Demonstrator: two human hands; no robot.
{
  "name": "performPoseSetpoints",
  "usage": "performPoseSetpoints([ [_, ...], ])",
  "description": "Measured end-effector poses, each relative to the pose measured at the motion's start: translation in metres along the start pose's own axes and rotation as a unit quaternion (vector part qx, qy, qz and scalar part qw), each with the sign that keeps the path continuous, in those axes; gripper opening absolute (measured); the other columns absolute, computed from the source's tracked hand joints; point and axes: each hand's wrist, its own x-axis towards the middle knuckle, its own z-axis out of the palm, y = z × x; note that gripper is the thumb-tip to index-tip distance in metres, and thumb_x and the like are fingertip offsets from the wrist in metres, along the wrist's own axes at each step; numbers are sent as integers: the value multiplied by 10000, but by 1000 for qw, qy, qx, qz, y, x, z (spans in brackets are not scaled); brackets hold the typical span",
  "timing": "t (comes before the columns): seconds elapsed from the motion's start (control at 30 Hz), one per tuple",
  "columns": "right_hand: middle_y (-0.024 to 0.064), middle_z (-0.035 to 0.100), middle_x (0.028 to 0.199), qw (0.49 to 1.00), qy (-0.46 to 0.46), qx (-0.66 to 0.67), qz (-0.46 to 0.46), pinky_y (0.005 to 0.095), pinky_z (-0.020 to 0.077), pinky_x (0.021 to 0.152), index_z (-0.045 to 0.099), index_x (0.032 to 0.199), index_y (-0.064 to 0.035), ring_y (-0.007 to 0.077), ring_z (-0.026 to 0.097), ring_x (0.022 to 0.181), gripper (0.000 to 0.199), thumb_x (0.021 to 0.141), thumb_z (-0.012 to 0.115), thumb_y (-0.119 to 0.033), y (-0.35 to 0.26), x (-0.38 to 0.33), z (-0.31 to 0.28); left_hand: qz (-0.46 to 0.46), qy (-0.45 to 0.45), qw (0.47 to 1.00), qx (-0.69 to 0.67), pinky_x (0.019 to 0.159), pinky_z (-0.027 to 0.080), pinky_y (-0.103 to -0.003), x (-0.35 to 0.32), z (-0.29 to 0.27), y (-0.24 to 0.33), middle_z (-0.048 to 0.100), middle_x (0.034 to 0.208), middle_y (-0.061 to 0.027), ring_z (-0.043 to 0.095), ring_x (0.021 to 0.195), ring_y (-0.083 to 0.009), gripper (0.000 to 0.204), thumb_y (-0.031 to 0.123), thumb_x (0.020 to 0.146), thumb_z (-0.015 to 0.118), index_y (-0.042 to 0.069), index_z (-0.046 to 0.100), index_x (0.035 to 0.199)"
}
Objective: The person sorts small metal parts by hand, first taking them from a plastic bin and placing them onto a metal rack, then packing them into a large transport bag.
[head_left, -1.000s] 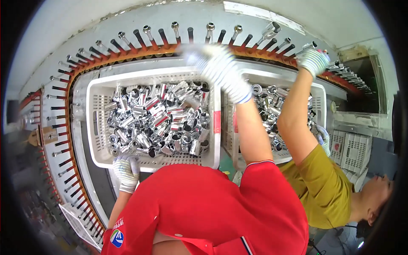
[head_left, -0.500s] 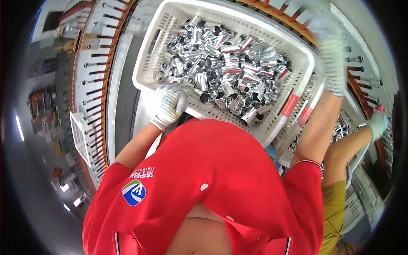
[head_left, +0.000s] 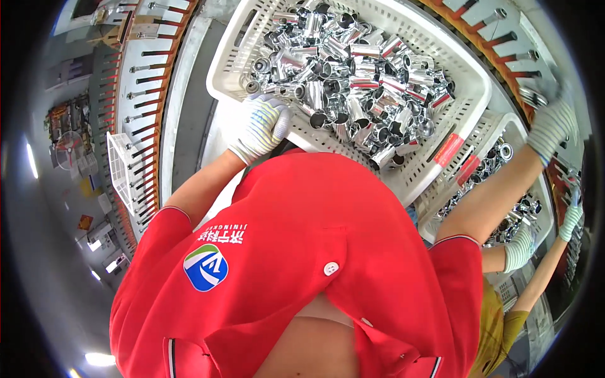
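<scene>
A white perforated basket (head_left: 463, 110) in front of me holds a heap of shiny chrome tubular parts (head_left: 353, 82). My left hand (head_left: 261, 129), in a striped knit glove, rests at the near left of the basket, its fingers curled over the rim. Far to the right, my right hand (head_left: 551, 129), gloved alike, reaches out to the conveyor. Beside its fingertips is a chrome ringed piece (head_left: 533, 97). Those fingers are blurred, so whether they hold that piece does not show.
A conveyor with an orange edge (head_left: 463, 28) and dark spindles curves round the basket. A second white basket (head_left: 517, 135) with chrome parts stands at right. There a co-worker's gloved hands (head_left: 520, 249) work. A small white rack (head_left: 120, 167) stands by the left spindles.
My right hand has swung right and nearer along the conveyor. My left hand stays on the basket rim. The view has shifted slightly, and the co-worker's hands have moved.
</scene>
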Motion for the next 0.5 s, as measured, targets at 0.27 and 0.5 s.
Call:
performPoseSetpoints([
  [0.27,130,776,1019,985,-120,125,-26,372,527,1038,739,1250,25,204,715,1031,497,1091,569,-414,-55,-140,53,99,-171,962,-191,997,507,-468,40,0,9,741,1109,-79,680,1094,-321,224,232,960,640,103,758,1099],
  [0.5,123,789,985,995,-42,13,87,368,508,1025,750,1218,53,159,703,931,439,1094,561,-323,-64,-223,36,511,-132,820,-221,1191,383,-505,117,100,73,619,1395,-77,537,1344,-331,487,272,863,755,174,669,1332],
])
